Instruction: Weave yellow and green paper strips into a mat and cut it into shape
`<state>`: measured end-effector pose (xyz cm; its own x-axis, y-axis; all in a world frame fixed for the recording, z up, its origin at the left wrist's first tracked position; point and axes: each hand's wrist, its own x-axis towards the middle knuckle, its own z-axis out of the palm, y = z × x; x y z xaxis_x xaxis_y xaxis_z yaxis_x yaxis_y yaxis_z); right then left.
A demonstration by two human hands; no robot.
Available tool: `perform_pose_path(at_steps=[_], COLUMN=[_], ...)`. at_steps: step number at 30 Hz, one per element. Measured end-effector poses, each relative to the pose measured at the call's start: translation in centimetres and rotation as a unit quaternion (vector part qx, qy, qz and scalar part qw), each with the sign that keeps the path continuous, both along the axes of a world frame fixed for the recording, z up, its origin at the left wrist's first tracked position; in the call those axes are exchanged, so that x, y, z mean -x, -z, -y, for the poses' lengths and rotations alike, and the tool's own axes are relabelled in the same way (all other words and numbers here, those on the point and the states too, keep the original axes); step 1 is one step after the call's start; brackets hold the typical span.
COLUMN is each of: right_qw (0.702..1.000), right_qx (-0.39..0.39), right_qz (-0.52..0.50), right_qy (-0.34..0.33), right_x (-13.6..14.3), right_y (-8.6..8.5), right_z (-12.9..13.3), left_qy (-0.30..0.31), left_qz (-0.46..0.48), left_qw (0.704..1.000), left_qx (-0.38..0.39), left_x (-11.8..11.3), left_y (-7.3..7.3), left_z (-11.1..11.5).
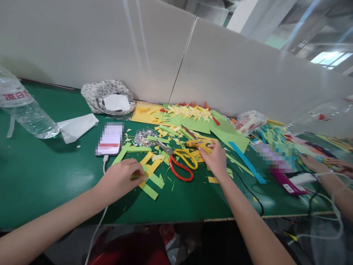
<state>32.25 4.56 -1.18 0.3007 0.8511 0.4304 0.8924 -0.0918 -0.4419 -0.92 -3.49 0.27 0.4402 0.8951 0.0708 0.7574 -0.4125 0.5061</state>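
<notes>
My right hand is wrapped round a yellow glue gun, whose nozzle points left over the paper scraps. My left hand is closed in a pinch at the light green and yellow paper strips; its fingers partly hide what they grip. Between the hands lie scissors with one red and one yellow handle, blades partly open. Behind them are a clear dish of small googly eyes and a green sheet bearing a folded yellow paper piece with points.
A phone on a white cable lies left of the scraps. Farther left are a tissue, a water bottle and a spotted cloth pouch. On the right are a blue strip, a magenta power strip, cables and another person's hand.
</notes>
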Motion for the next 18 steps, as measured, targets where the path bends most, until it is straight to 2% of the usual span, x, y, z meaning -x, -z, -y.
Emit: perform_pose_path(at_steps=[2, 5, 8, 12, 18], right_qw=[0.996, 0.984, 0.964, 0.94, 0.926], right_qx=[-0.055, -0.129, -0.177, -0.176, -0.104], right_qz=[0.06, 0.085, 0.101, 0.118, 0.108], right_qy=[-0.024, -0.089, -0.172, -0.268, -0.347], right_x=[0.3, 1.9, 4.1, 6.9, 9.2], right_y=[-0.2, -1.1, -2.1, -2.5, -1.7], right_z=[0.2, 1.0, 2.3, 4.3, 6.1], left_qy=[0.01, 0.021, -0.031, -0.048, -0.068], left_qz=[-0.004, 0.001, -0.032, -0.081, -0.046], left_qw=[1.0, 1.0, 0.998, 0.993, 0.996], left_qx=[0.006, 0.002, -0.052, -0.07, 0.025], left_x=[0.1, 0.5, 1.1, 1.5, 1.2], left_y=[-0.3, -0.9, -1.2, -1.0, -0.7], left_z=[0.0, -0.3, -0.9, -1.2, -1.3])
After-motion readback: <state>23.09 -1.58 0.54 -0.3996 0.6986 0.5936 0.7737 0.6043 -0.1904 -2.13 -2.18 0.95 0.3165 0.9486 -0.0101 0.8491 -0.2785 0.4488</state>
